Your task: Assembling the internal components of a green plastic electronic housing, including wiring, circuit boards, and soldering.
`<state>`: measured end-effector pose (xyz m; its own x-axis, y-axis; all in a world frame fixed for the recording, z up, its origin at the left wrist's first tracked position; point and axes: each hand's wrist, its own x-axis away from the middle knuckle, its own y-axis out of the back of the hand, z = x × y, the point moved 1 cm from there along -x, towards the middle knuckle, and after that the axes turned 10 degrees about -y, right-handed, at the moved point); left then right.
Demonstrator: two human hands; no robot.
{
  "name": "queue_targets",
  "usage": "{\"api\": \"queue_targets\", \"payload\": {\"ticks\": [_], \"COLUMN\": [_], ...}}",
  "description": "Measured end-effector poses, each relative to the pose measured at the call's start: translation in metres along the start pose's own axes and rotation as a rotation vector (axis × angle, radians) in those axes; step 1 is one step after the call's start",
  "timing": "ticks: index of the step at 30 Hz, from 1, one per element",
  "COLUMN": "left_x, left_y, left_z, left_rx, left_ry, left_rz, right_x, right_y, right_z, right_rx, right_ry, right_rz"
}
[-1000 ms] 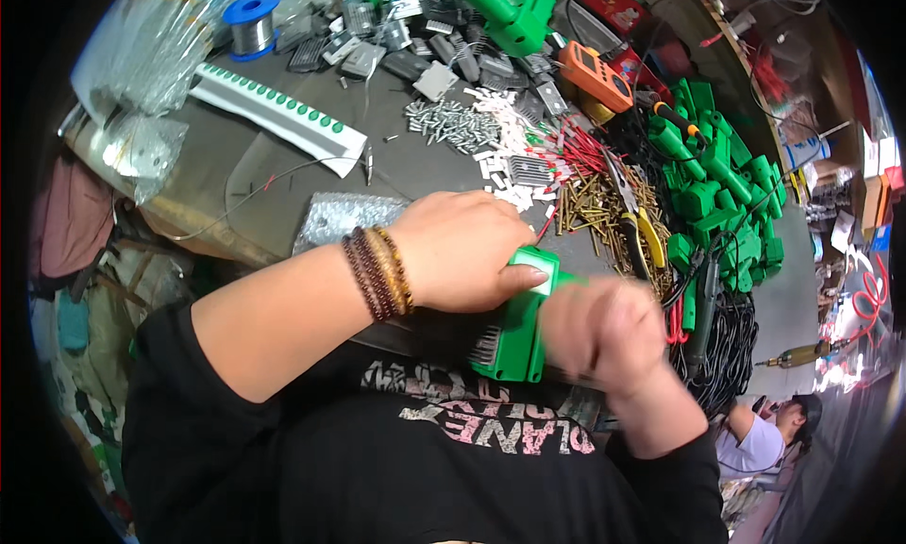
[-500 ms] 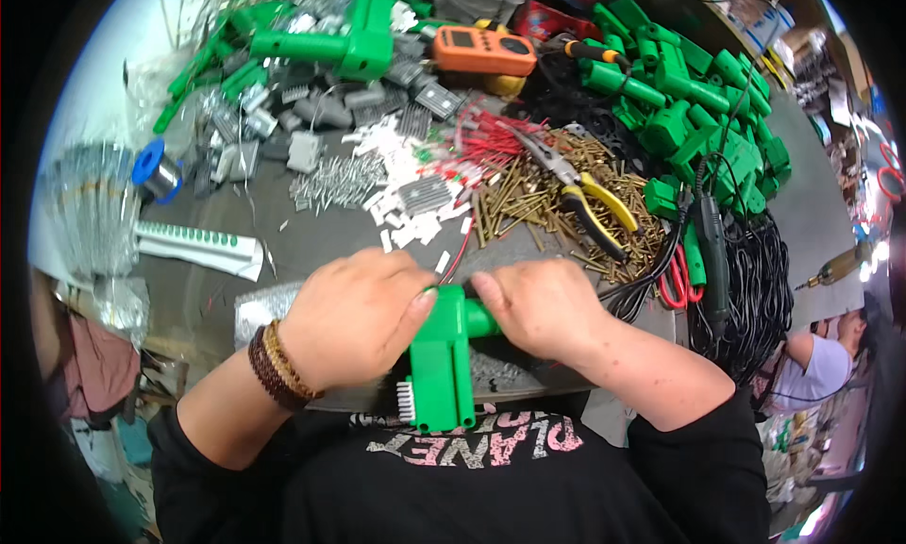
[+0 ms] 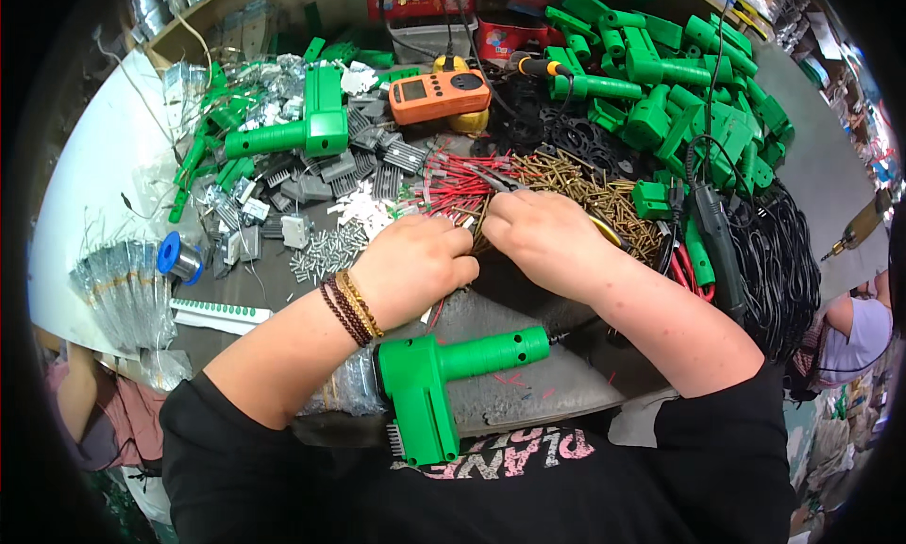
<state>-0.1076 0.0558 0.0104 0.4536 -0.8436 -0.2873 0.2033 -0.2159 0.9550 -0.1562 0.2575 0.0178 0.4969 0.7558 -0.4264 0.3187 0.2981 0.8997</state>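
Note:
My left hand (image 3: 415, 266) is closed, fingers curled down beside the small white pieces (image 3: 363, 209) and red-tipped wires (image 3: 453, 185). Whatever its fingertips pinch is hidden. Close by on the right, my right hand (image 3: 543, 233) also has its fingers drawn together, over the edge of the brass-coloured screws (image 3: 618, 200). It partly covers the pliers (image 3: 606, 230), and its fingertips are hidden. Below both hands, a green pistol-shaped plastic housing (image 3: 491, 353) lies untouched at the table's near edge, with pale comb-like teeth on its side and a dark cable at its handle end.
Green housings (image 3: 651, 115) are heaped at the far right, above bundled black cables (image 3: 779, 261). An orange meter (image 3: 439, 96) stands at the back. Silver screws (image 3: 326, 254), grey finned parts (image 3: 363, 167) and a blue solder spool (image 3: 179, 258) lie leftward. Another person (image 3: 854, 332) is at right.
Both hands have let go of the green housing and moved forward to the small parts. The housing now rests on the table's near edge. The view has shifted too.

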Motion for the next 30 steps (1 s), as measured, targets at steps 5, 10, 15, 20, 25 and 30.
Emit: {"api": "queue_targets", "payload": {"ticks": [5, 10, 15, 20, 25, 30], "left_x": [0.001, 0.022, 0.013, 0.026, 0.026, 0.039], "left_y": [-0.003, 0.013, 0.030, 0.023, 0.016, 0.017], "left_z": [0.006, -0.002, -0.040, -0.050, -0.047, -0.048], "left_rx": [-0.080, 0.589, 0.747, 0.750, 0.831, 0.833], "left_ry": [-0.091, 0.512, 0.341, 0.339, 0.355, 0.403], "left_rz": [-0.045, -0.514, -0.279, -0.276, -0.386, -0.435], "right_x": [0.006, 0.048, 0.136, 0.119, 0.116, 0.123], "right_y": [0.011, 0.054, 0.059, 0.082, 0.040, 0.077], "right_z": [-0.015, 0.023, 0.057, 0.059, 0.086, 0.048], "right_rx": [-0.196, -1.533, -0.601, -0.235, -0.668, -0.870], "right_ry": [-0.229, -0.549, -0.362, -0.287, -0.075, -0.297], "right_rz": [-0.088, 0.318, 0.358, 0.389, 0.134, 0.246]}}
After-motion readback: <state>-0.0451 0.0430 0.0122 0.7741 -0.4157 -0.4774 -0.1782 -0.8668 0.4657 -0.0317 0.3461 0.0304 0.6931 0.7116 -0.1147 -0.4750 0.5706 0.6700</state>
